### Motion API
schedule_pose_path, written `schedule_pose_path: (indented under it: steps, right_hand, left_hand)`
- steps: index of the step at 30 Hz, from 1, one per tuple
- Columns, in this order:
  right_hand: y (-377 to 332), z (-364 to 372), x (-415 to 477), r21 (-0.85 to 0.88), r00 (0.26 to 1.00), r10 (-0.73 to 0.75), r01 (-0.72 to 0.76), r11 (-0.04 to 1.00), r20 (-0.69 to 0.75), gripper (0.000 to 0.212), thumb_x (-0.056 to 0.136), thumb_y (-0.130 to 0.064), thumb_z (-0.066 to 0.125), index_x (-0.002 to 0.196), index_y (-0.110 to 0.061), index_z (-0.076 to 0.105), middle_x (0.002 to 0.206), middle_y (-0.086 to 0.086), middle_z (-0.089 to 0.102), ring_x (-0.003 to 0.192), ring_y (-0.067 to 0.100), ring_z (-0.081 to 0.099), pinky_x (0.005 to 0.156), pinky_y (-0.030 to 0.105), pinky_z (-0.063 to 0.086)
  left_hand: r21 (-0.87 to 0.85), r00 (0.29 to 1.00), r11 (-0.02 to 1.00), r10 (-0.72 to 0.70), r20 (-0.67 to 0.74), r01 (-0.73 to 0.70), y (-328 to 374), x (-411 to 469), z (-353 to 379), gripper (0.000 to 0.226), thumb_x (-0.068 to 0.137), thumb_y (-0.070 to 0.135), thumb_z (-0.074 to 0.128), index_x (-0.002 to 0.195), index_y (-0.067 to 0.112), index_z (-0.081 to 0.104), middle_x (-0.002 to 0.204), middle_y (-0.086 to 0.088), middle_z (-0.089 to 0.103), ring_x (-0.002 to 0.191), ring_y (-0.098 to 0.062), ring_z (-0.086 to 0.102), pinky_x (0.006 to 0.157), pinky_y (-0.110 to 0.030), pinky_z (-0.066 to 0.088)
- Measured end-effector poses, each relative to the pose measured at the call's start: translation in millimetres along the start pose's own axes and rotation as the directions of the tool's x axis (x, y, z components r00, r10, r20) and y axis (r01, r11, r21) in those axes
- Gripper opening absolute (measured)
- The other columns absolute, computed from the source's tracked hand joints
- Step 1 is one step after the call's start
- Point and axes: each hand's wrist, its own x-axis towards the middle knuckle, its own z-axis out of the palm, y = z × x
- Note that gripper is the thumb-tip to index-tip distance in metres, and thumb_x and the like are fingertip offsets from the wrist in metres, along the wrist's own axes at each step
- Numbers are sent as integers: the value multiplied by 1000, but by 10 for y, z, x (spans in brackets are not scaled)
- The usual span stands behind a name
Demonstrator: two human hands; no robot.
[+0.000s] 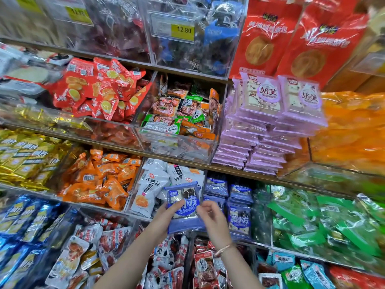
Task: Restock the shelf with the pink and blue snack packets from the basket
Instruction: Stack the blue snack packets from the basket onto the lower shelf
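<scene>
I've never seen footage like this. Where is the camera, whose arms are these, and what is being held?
No machine here: a person wears one wide-angle camera on the head, looking forward and down, so the two bare arms at the bottom are their own. Ahead are shop shelves with clear bins of snack packets. The left hand grips a blue packet, raised before the shelves; the right hand is at its right edge, though whether it pinches it is unclear. Just right of it, matching blue packets sit in their bin; one shelf higher lie stacks of pink packets. The basket is out of view.
</scene>
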Motion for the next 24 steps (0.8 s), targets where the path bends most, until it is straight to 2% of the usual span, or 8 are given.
schedule_pose_path:
  steps: [3,6,9,12,14,17,21,24]
  right_hand:
    - [-7,114,-71,-26,999,15,-15,1000,33,33,80,-37,71,103,-31,48,100,-16,52,91,-3,51,71,3,41]
    - [18,72,-36,-3,997,72,-72,997,27,25,84,-36,66,102,-34,47,108,-9,55,102,4,55,74,13,47]
    - [79,1,-27,153,990,137,-138,979,16,38,88,-32,62,122,-22,50,111,-5,60,92,-3,63,66,13,51]
    - [214,-30,-24,335,971,240,-222,916,-13,51,85,-30,65,132,-18,47,123,6,60,97,20,66,70,29,56]
    - [307,-93,-31,523,943,330,-258,812,-46,47,79,-26,70,122,-19,52,104,6,67,79,21,67,62,29,56]
    - [436,-290,-5,703,884,455,-258,662,-104,36,82,-21,67,116,-17,55,72,4,62,57,17,59,50,24,53]
    - [538,-627,189,723,789,560,-231,651,-253,36,87,-20,64,119,-6,56,65,5,61,49,13,54,39,19,46]
    - [491,-825,458,743,722,629,-244,623,-290,40,88,-18,63,123,-3,51,70,6,58,54,14,52,34,14,42]
  left_hand:
    - [6,998,1000,27,63,-28,14,-13,-1,71,65,37,78,124,11,47,92,5,73,66,-3,71,46,-18,52]
    - [26,992,999,40,123,-43,39,-28,8,65,61,48,76,116,18,56,99,-3,75,89,-22,72,62,-29,57]
    - [93,992,991,88,89,-96,30,-27,28,57,64,55,65,108,20,59,90,-1,75,81,-20,71,66,-32,56]
    - [152,991,982,96,92,-109,-2,-7,15,50,68,60,62,106,29,57,91,8,75,87,-15,71,78,-35,56]
    - [122,991,988,87,98,-98,-27,12,-5,34,74,56,59,100,36,50,81,19,73,79,-5,71,62,-24,56]
    - [98,995,993,61,80,-69,-30,30,-21,40,84,45,60,117,29,44,94,14,74,92,-9,70,68,-25,57]
    - [59,995,997,48,91,-54,-41,67,-30,17,92,27,56,101,32,42,73,20,72,75,-5,71,56,-20,54]
    - [50,995,997,52,90,-57,-57,99,-61,25,89,29,61,105,32,42,78,19,73,81,-6,71,70,-28,56]
